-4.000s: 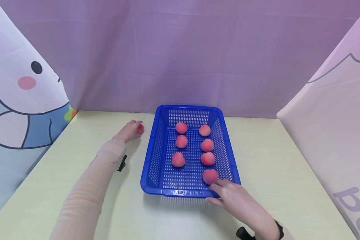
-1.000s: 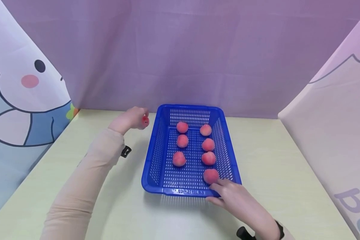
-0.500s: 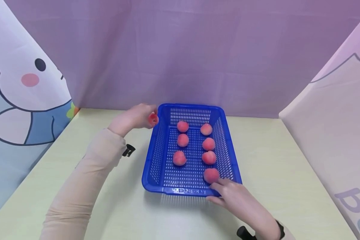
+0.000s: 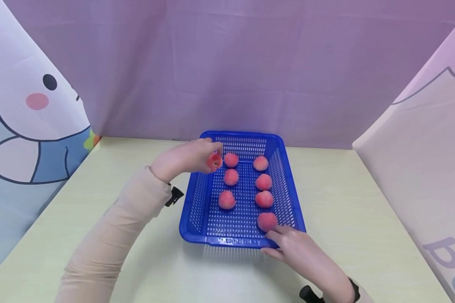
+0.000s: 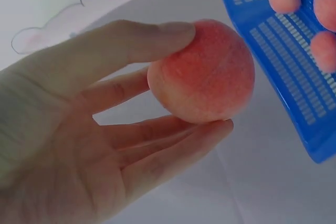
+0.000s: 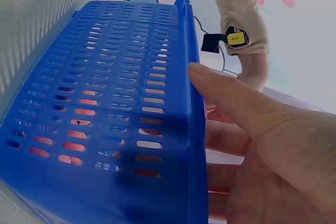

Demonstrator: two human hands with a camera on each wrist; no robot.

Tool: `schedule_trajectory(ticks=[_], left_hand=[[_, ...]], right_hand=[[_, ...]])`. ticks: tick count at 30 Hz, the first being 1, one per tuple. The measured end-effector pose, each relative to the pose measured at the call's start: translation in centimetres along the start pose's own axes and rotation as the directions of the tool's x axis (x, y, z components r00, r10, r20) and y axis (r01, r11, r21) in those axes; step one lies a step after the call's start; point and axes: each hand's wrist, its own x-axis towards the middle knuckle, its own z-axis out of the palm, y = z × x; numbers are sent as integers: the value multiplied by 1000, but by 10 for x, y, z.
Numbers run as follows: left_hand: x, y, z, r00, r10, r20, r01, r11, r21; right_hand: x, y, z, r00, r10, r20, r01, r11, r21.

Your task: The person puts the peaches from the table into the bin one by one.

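Observation:
My left hand (image 4: 189, 158) pinches a red-pink peach (image 4: 214, 162) above the left side of a blue plastic basket (image 4: 235, 241). In the left wrist view the thumb lies on top of the peach (image 5: 210, 72) and the fingers support it from below. My right hand (image 4: 297, 252) grips the basket's near right corner. The right wrist view has its thumb outside the rim (image 6: 194, 103) and its fingers inside. Within the basket, a left column holds three peaches (image 4: 231, 177). Several peaches (image 4: 263, 182) form the right column, the nearest one close to my right fingertips.
The basket stands on a pale yellow table (image 4: 349, 202), with table surface on both sides. A purple cloth (image 4: 227, 67) hangs behind it. Printed cloths with cartoon figures (image 4: 38, 101) flank the table. A black strap (image 4: 352, 290) circles my right wrist.
My left hand has lifted the peach from the table left of the basket and carried it rightward over the rim. The right hand has stayed on the basket corner.

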Motion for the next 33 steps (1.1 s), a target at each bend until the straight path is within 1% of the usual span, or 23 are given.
schedule_trajectory(ticks=[3, 7, 13, 17, 21, 24, 27, 29, 31, 33], left_hand=[[0, 9, 1, 1000, 18, 21, -18, 1000, 3], [2, 19, 5, 998, 43, 53, -43, 999, 7], [6, 34, 13, 994, 81, 74, -81, 997, -4], [8, 41, 17, 989, 112, 96, -113, 994, 2], [10, 47, 21, 982, 131, 137, -134, 991, 11], [11, 51, 23, 978, 127, 166, -134, 991, 30], [12, 55, 26, 975, 123, 183, -137, 988, 65], [13, 57, 29, 974, 119, 192, -134, 989, 68], [14, 59, 32, 974, 107, 201, -122, 991, 61], [14, 60, 35, 973, 84, 217, -93, 995, 30]], right_hand=[[0, 0, 0, 1000, 2, 2, -2, 1000, -3], [0, -1, 0, 1000, -4, -4, 4, 1000, -13], [1, -1, 0, 1000, 0, 2, 0, 1000, -10], [1, -1, 0, 1000, -1, 3, 1, 1000, -14], [1, -1, 0, 1000, -5, -2, 5, 1000, -18], [1, -1, 0, 1000, -12, -12, 12, 1000, -22], [1, -1, 1, 1000, -21, -23, 20, 999, -29], [1, 0, 1, 999, -24, -28, 23, 999, -30], [1, -1, 2, 999, -26, -32, 25, 999, -30], [1, -1, 2, 999, -27, -32, 26, 999, -27]])
